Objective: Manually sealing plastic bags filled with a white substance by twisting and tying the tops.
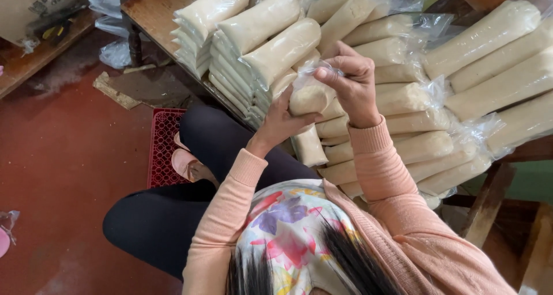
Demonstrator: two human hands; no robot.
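Both hands clamp one dough-filled plastic bag (308, 96): left hand (282, 122) cradles underneath, right hand (351, 84) pinches the neck; looks soft, heavy, slippery.

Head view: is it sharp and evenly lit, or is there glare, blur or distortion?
Head view: soft, even light with faint shadows; mild glare on the plastic of the filled bags; left hand and right hand on the small bag are reasonably sharp; slight wide-angle bending at the edges; the hair close to the lens is blurred.
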